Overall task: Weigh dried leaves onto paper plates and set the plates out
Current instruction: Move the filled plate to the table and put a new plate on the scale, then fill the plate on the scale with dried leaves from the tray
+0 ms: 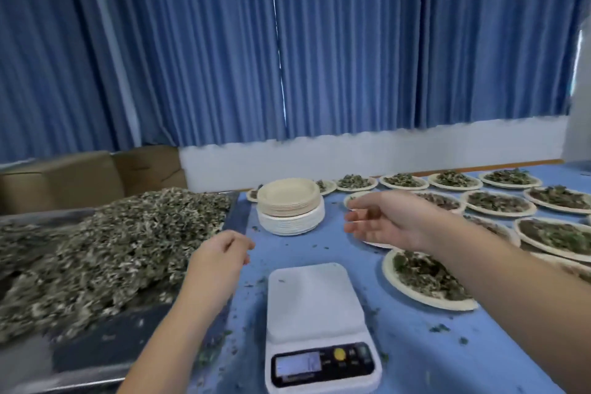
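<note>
The fingers [357,228] of the right hand [388,221] hang loose and empty just short of the plate stack [289,201], the left hand [220,253] loosely curled on nothing beside the heaped dried leaves [112,240]: feather-light, flimsy plates, probably best pinched at the rim, while the brittle leaves want a gentle scoop.

The desk [415,345] is bright blue, flecked with dark green crumbs. The curtains [192,41] are blue, in vertical pleats. The scale [315,304] is white, its panel black with one yellow button. The dried leaves [112,240] are grey-green (mottled with pale bits). The plate stack [287,201] runs beige over white.
</note>
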`<act>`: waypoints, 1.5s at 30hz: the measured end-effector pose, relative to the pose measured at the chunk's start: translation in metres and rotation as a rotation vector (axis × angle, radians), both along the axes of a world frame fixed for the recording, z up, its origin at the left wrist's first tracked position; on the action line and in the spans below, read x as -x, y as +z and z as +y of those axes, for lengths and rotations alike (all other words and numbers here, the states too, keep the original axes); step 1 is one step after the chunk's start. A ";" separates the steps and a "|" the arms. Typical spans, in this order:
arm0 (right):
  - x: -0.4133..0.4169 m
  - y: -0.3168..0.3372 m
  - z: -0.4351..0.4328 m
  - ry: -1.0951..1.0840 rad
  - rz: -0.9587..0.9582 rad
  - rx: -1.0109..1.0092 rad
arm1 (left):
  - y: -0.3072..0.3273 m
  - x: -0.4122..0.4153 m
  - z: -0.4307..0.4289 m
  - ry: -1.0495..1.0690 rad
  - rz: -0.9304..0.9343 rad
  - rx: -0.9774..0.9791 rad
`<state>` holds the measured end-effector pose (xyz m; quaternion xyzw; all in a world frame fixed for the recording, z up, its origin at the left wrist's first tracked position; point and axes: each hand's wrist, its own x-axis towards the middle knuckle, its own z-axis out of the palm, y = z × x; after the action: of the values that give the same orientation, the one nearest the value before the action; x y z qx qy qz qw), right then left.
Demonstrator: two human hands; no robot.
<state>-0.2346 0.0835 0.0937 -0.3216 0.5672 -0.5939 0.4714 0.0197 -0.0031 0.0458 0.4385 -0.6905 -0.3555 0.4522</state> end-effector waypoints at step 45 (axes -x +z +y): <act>-0.069 -0.008 -0.212 -0.064 1.751 -0.104 | -0.033 -0.058 -0.034 0.260 -0.678 0.208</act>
<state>-0.1656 -0.1289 0.0860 -0.6238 0.7602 -0.1203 -0.1360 0.0773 -0.0373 0.0123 0.5670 -0.7720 -0.0577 0.2813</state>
